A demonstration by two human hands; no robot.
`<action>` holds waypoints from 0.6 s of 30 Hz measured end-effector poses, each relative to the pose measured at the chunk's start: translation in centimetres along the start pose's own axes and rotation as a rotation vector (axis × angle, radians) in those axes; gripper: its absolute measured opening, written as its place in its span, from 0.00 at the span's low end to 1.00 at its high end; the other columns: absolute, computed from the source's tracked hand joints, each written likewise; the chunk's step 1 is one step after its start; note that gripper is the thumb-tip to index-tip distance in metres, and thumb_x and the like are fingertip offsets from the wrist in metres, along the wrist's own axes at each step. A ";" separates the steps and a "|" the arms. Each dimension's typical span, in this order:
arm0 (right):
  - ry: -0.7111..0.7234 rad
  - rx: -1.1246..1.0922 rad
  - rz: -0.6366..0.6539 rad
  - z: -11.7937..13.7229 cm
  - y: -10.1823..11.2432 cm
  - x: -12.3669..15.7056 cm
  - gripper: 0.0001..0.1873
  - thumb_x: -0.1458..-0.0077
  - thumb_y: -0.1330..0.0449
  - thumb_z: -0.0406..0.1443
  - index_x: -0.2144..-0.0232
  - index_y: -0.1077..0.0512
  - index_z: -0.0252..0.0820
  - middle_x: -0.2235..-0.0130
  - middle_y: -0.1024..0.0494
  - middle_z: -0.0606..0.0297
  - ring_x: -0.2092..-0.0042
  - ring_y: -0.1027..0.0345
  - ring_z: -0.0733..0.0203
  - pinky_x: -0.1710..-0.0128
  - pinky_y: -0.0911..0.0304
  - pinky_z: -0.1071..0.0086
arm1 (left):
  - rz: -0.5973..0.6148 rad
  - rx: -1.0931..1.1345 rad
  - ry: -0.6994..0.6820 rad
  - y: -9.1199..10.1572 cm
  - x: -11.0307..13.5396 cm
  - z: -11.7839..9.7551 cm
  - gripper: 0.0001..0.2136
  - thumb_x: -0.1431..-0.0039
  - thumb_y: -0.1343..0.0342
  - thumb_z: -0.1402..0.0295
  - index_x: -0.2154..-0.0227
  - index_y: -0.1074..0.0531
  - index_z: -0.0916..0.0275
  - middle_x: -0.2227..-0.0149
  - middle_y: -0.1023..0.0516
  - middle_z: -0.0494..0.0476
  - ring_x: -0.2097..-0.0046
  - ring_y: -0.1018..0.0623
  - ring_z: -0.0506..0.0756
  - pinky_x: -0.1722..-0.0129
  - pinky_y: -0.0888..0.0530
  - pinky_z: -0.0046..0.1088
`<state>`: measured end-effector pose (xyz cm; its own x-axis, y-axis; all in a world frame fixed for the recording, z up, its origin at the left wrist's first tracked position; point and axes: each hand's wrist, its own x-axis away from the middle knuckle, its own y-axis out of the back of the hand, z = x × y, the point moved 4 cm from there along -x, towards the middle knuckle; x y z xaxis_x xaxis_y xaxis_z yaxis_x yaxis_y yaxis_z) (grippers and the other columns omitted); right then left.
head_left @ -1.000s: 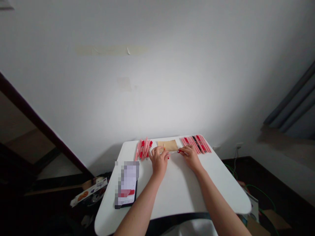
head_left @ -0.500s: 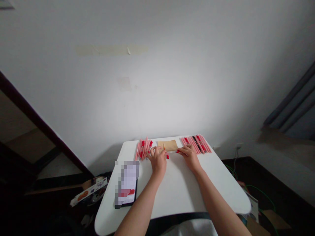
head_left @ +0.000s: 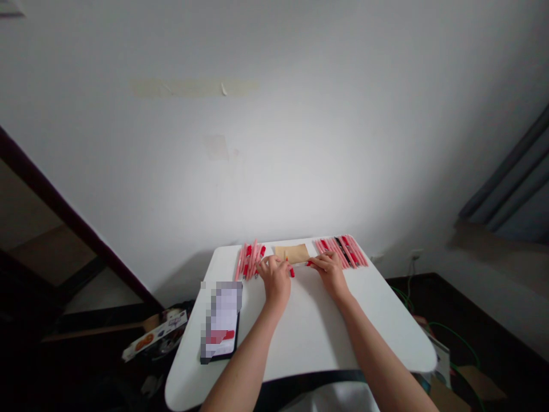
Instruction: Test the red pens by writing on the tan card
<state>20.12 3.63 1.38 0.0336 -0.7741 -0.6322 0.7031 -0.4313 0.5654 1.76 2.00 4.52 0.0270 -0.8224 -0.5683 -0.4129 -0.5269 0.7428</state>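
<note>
My left hand (head_left: 274, 276) and my right hand (head_left: 329, 269) rest side by side on the white table (head_left: 309, 332), both with fingers curled. Between them they pinch one clear pen with red ends (head_left: 299, 265), held crosswise, one hand at each end. Just behind the pen lies a small brown paper envelope (head_left: 293, 252). Left of my left hand is a bundle of red and pink pens (head_left: 249, 260). Right of my right hand lies a second row of red pens (head_left: 343, 250), with one black pen among them.
A phone or tablet (head_left: 220, 321) lies at the table's left front. The table stands against a white wall. On the dark floor to the left lie a printed box (head_left: 154, 340) and clutter; green cables (head_left: 446, 337) trail on the right.
Both hands have shifted slightly away from me with the pen, toward the brown envelope. Nothing else on the table has moved.
</note>
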 end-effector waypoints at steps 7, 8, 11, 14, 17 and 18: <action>0.011 0.030 -0.002 -0.1 -0.2 0.2 0.12 0.40 0.45 0.41 0.59 0.22 0.55 0.64 0.22 0.63 0.54 0.42 0.50 0.54 0.45 0.56 | 0.043 -0.035 0.025 -0.3 0.1 0.4 0.09 0.41 0.48 0.68 0.68 0.22 0.55 0.55 0.29 0.57 0.49 0.36 0.61 0.43 0.43 0.51; 0.014 0.028 -0.006 -0.1 -0.2 0.2 0.12 0.40 0.45 0.41 0.59 0.22 0.54 0.64 0.22 0.63 0.54 0.42 0.50 0.54 0.45 0.56 | 0.041 -0.043 0.019 -0.3 0.1 0.4 0.08 0.41 0.48 0.67 0.68 0.22 0.54 0.54 0.29 0.56 0.48 0.36 0.61 0.42 0.45 0.52; 0.021 0.020 -0.030 -0.3 -0.3 0.2 0.12 0.39 0.45 0.42 0.60 0.21 0.52 0.65 0.22 0.62 0.55 0.42 0.51 0.54 0.46 0.57 | 0.028 -0.044 0.007 -0.3 0.2 0.4 0.07 0.42 0.47 0.64 0.67 0.23 0.53 0.52 0.30 0.55 0.46 0.36 0.62 0.41 0.48 0.55; 0.015 0.024 -0.059 -0.5 -0.2 0.2 0.12 0.39 0.45 0.42 0.61 0.21 0.52 0.65 0.22 0.62 0.55 0.41 0.51 0.54 0.46 0.57 | 0.000 -0.020 0.002 -0.3 0.2 0.5 0.07 0.43 0.44 0.63 0.64 0.23 0.51 0.51 0.30 0.56 0.46 0.36 0.62 0.40 0.48 0.55; 0.007 0.025 -0.072 -0.9 -0.1 0.1 0.12 0.40 0.45 0.42 0.62 0.21 0.53 0.64 0.21 0.63 0.55 0.41 0.51 0.54 0.46 0.56 | -0.028 0.005 -0.003 -0.3 0.1 0.6 0.07 0.46 0.41 0.63 0.63 0.23 0.51 0.51 0.30 0.56 0.45 0.35 0.62 0.40 0.47 0.53; 0.005 0.025 -0.071 -0.9 0.0 0.1 0.12 0.40 0.45 0.42 0.62 0.21 0.53 0.64 0.21 0.63 0.55 0.41 0.51 0.53 0.46 0.56 | -0.032 0.013 -0.005 -0.4 0.1 0.7 0.06 0.46 0.41 0.64 0.64 0.23 0.51 0.51 0.30 0.56 0.45 0.35 0.61 0.41 0.46 0.53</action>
<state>20.76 3.98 0.77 -0.0120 -0.7385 -0.6741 0.6861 -0.4965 0.5318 1.28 2.24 3.93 0.0355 -0.8042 -0.5933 -0.4234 -0.5499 0.7200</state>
